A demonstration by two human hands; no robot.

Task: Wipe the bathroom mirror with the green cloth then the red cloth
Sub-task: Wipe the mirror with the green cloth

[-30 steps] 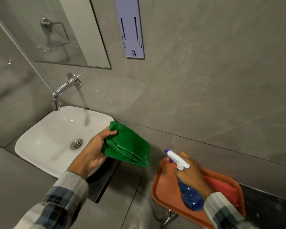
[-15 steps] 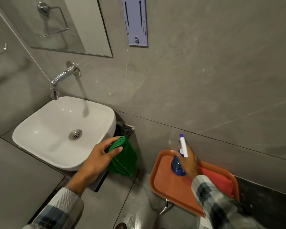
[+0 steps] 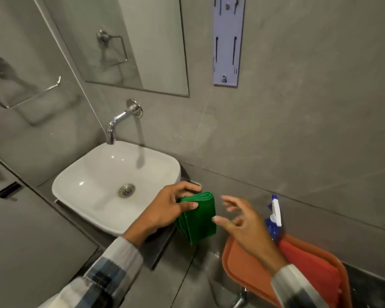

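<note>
My left hand (image 3: 167,207) grips a folded green cloth (image 3: 199,218) just right of the white basin. My right hand (image 3: 245,223) hovers beside the cloth with its fingers spread and nothing in it, a small gap from the cloth's right edge. A red cloth (image 3: 311,267) lies in the orange tray (image 3: 242,270) at the lower right. The blue spray bottle (image 3: 273,221) with a white trigger head stands upright in the tray behind my right hand. The mirror (image 3: 142,41) hangs on the grey wall above the tap.
A white basin (image 3: 102,181) sits on a dark counter under a chrome tap (image 3: 120,121). A lilac wall bracket (image 3: 228,41) is fixed right of the mirror. A chrome towel bar (image 3: 31,94) is on the left wall.
My right hand let go of the spray bottle, which now stands in the tray, and moved left toward the green cloth. The view tilted up, showing more of the mirror.
</note>
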